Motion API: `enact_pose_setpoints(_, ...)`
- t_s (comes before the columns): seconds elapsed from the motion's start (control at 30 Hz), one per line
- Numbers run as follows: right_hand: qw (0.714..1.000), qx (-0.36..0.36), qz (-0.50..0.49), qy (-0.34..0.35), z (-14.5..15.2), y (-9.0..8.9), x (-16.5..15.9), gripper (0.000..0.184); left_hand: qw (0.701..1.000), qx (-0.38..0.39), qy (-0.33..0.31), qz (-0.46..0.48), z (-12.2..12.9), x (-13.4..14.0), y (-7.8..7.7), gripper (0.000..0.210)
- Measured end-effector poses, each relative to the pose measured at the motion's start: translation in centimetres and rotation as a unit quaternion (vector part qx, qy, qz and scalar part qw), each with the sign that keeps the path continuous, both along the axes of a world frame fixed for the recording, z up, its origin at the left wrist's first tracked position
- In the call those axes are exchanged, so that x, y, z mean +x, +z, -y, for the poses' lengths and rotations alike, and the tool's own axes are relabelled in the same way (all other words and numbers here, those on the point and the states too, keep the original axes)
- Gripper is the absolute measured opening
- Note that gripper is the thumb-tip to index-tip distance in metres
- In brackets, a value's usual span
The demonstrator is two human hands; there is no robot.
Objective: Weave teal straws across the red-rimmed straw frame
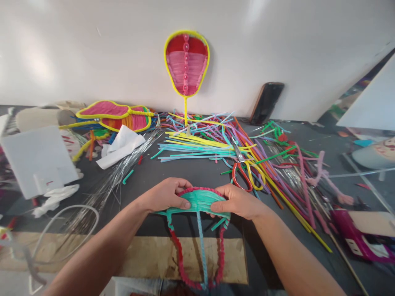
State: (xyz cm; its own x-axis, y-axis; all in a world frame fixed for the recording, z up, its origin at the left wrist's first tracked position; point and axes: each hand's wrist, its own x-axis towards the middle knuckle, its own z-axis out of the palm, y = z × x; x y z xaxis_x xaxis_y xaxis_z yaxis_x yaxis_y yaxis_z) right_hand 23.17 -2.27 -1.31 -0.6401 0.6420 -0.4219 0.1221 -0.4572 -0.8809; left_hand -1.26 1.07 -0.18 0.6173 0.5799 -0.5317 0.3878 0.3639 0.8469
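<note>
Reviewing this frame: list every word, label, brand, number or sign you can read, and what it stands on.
No readable text anywhere in this frame.
Round item with red marks at the right edge: marks too blurred to tell whether they are letters.
White box at left: small red marks, not legible.
Dark phone leaning on the wall: screen blank.
Teal and red woven frame in the left hand and right hand: no lettering.

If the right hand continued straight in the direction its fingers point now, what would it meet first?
The right hand points leftward across the teal-woven frame. Going straight on, it would probably meet the left hand first, gripping the frame's opposite side. Depth is unclear.
</note>
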Motion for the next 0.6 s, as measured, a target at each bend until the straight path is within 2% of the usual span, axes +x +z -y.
enact_pose_setpoints(0.17,1.000,-0.010,0.010,0.009,-0.05,0.16,0.23,0.040,1.000,0.009,0.005,-0.006,0.00,0.04,0.08,0.043)
enact_pose_setpoints(0.37,1.000,-0.008,0.000,0.005,-0.15,0.08,0.04,0.035,1.000,0.003,-0.005,-0.006,0.06,0.02,0.17,0.039)
enact_pose_setpoints(0.6,1.000,0.002,0.012,0.011,-0.16,0.10,0.34,0.039,1.000,0.009,-0.013,-0.012,0.02,-0.12,0.31,0.037)
